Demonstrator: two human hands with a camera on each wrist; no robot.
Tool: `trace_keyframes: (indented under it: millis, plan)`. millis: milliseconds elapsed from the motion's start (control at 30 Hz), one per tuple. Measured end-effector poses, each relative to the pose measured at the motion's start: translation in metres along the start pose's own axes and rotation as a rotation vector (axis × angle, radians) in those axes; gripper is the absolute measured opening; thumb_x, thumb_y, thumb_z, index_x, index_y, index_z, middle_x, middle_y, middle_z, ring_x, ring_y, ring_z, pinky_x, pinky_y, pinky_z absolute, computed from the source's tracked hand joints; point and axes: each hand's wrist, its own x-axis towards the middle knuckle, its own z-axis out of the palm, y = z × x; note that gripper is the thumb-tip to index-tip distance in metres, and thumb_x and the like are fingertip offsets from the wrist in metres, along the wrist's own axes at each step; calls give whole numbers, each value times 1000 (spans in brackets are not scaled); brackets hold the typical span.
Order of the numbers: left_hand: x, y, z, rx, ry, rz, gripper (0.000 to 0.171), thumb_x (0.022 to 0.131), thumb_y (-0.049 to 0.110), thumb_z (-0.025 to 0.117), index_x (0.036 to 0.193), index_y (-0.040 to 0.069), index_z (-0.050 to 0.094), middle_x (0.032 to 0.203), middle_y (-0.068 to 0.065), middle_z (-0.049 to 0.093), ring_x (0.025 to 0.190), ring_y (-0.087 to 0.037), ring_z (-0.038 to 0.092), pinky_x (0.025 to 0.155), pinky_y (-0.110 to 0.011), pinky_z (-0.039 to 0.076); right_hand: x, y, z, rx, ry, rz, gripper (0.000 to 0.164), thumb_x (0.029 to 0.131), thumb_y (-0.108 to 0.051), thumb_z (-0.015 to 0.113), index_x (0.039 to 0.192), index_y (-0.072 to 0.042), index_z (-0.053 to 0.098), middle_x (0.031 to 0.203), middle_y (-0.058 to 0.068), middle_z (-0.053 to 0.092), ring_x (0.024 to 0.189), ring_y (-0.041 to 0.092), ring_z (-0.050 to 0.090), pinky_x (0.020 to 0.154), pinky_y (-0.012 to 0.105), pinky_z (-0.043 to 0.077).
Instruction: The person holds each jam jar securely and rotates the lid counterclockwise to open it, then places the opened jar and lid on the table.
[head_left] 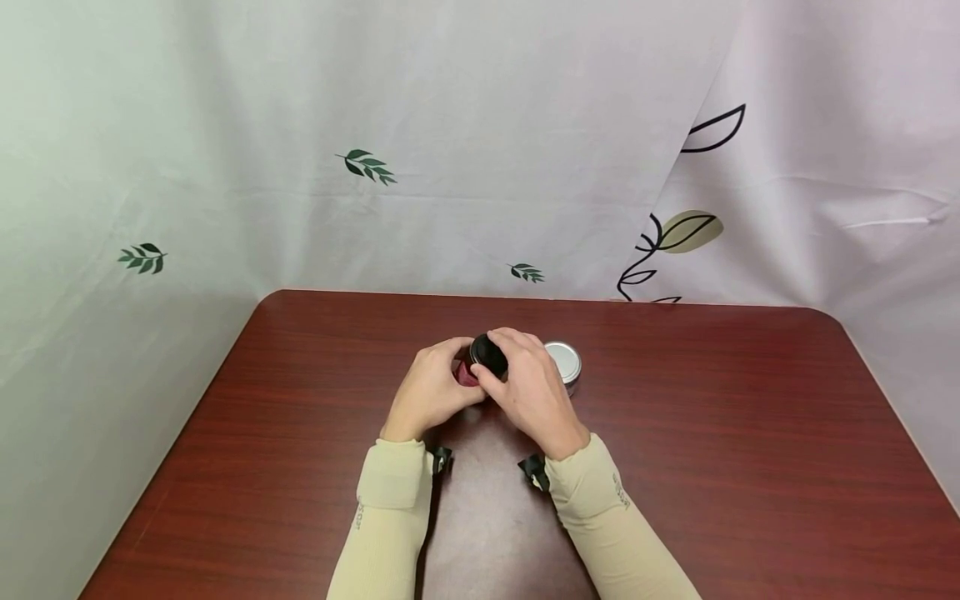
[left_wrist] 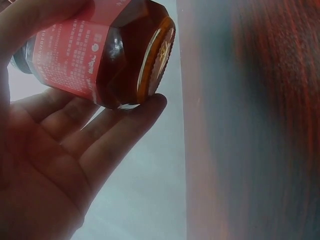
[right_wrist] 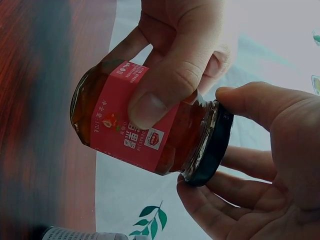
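Observation:
A glass jam jar [right_wrist: 135,120] with a red strawberry label is held tilted above the table. My left hand [head_left: 432,385] grips the jar's body, its thumb lying across the label in the right wrist view. A black lid [right_wrist: 212,147] sits on the jar's mouth. The fingertips and thumb of my right hand [head_left: 532,387] pinch that lid by its rim. In the left wrist view the jar's base [left_wrist: 159,57] faces away from the fingers, clear of the tabletop. From the head view, most of the jar is hidden by both hands.
Just beyond my right hand stands a round container [head_left: 562,362] with a white top, partly covered by the hand. The reddish-brown wooden table [head_left: 712,433] ends at a pale curtain [head_left: 450,125] with leaf prints, which hangs behind it and along the sides.

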Motion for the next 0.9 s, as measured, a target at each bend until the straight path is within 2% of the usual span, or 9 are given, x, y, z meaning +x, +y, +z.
trace_keyframes:
  millis: [900]
  plan:
    - [1, -1, 0, 1, -12, 4, 53, 73, 22, 80, 122, 8, 68, 105, 1, 69, 85, -13, 60, 75, -30, 50, 1, 1, 0, 15, -12, -8, 44, 86, -16, 78, 124, 4, 67, 125, 16, 66, 118, 33, 59, 101, 43, 47]
